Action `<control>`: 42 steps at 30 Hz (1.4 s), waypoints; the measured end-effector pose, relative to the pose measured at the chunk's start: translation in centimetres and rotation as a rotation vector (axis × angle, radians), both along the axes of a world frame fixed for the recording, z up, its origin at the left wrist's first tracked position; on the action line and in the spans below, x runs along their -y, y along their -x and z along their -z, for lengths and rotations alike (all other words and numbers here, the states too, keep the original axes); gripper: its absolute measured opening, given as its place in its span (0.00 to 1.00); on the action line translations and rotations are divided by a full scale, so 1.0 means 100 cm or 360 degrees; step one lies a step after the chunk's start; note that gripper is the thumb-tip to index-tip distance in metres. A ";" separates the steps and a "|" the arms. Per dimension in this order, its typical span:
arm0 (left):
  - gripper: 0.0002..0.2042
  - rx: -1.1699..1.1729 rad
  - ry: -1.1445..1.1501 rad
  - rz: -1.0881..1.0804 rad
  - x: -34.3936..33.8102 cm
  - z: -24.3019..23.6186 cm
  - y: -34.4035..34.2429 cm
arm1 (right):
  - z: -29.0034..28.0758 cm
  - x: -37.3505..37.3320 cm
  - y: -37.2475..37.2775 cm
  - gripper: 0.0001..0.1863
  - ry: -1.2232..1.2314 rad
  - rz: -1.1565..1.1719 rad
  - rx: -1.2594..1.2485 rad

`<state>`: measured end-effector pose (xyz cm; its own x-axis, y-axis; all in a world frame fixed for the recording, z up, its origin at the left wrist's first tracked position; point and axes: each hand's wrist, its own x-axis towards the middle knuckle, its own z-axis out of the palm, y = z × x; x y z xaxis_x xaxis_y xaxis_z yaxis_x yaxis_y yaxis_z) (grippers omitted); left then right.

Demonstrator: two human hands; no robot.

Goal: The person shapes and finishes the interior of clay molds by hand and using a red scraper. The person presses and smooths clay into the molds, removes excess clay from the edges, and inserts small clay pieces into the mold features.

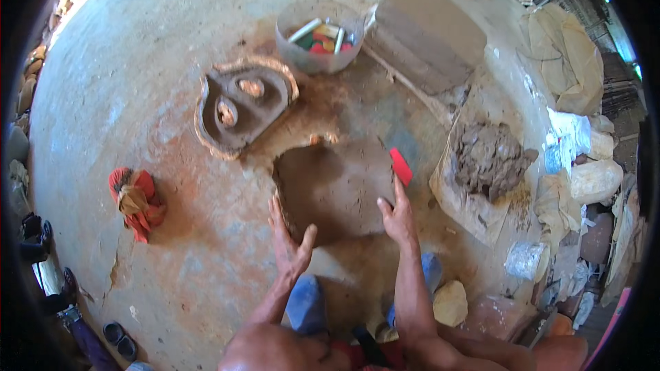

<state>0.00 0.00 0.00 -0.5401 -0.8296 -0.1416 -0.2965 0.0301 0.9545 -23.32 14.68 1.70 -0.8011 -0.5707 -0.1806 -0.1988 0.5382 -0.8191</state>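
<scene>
A broad brown clay slab (337,189) lies in front of me, and a bit of orange rim (323,139) shows at its far edge. My left hand (292,244) is against the near left edge, fingers stretched along the outside and thumb apart. At the right edge is my right hand (399,216), its fingers extended and its thumb near the slab's corner. A red flat scraper (400,167) touches the right fingertips; whether they grip it cannot be told. Beyond the slab sits a clay-lined mould (258,120) with an orange rim and two raised openings.
A clear tub (320,62) holds coloured tools. Behind it to the right stands a large clay block (430,34). A lump of wet clay (491,158) rests on sacking at right. Red cloth (137,199) lies at left. Bags and containers (595,182) crowd the right side.
</scene>
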 end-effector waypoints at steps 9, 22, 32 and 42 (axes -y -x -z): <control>0.54 -0.0201 -0.0203 -0.0039 0.016 -0.008 0.002 | -0.016 0.015 -0.002 0.44 -0.0008 -0.0048 -0.0155; 0.46 -0.0341 0.0089 0.0094 0.049 -0.015 0.020 | -0.059 0.091 -0.027 0.45 0.1118 -0.0324 -0.0485; 0.46 -0.0300 0.0192 0.0123 0.026 -0.019 0.025 | 0.020 0.132 -0.057 0.51 0.0933 -0.0663 -0.0334; 0.46 -0.0164 0.0381 0.0193 0.019 -0.024 0.028 | 0.044 0.143 -0.051 0.49 0.0801 -0.0720 -0.0292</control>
<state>-2.78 -1.94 2.43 -0.6388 -0.7612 0.1114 -0.1789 0.2878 0.9408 -18.20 0.34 -2.73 -0.4576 -0.8339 0.3086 -0.4724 -0.0660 -0.8789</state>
